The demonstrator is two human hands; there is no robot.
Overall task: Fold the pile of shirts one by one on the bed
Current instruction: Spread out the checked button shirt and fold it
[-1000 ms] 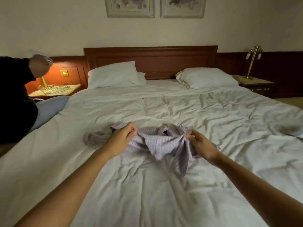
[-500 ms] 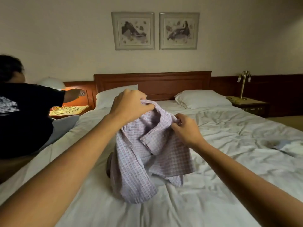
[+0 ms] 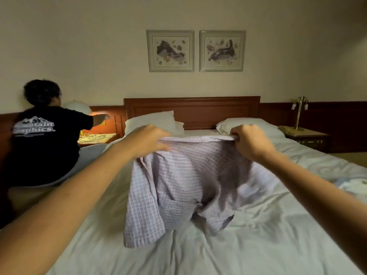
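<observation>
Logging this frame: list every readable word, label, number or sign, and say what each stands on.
"ountain" over "aphics.": white print on the back of the other person's black T-shirt; the first letters are blurred, probably "Mountain Graphics."
Fine line under that print: too small to read.
Tags on the brass lamp: too small to read.
Checked shirt, framed pictures: no text visible.

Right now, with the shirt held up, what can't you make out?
Head view only:
Checked shirt: far side hidden by its own cloth; hem motion-blurred, so contact with the bed unclear.
Left hand and right hand: fingertips hidden in the shirt's top edge.
Pale clothes at right edge: cut off by the frame, too blurred to count.
</observation>
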